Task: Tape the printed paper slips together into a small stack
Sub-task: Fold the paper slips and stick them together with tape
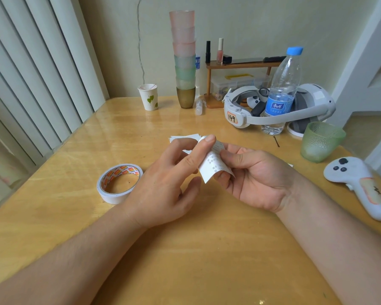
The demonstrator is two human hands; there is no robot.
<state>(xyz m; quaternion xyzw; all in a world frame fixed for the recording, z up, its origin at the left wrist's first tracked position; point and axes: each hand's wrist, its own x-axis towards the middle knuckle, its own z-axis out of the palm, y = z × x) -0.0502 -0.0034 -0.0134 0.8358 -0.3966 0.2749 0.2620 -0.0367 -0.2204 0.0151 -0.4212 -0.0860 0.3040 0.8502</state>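
A white printed paper slip (pixel 211 166) is held above the middle of the wooden table (pixel 207 249). My right hand (pixel 255 175) pinches it between thumb and fingers from the right. My left hand (pixel 172 179) pinches its upper edge with thumb and curled fingers. More white slips (pixel 180 137) lie flat on the table just behind my hands, partly hidden. A roll of white double-sided tape (pixel 119 182) with an orange-printed core lies flat to the left of my left hand.
At the back stand a paper cup (pixel 149 96), a tall stack of plastic cups (pixel 184 60), a headset (pixel 277 106) and a water bottle (pixel 280 91). A green cup (pixel 321 140) and a white controller (pixel 359 186) sit at right.
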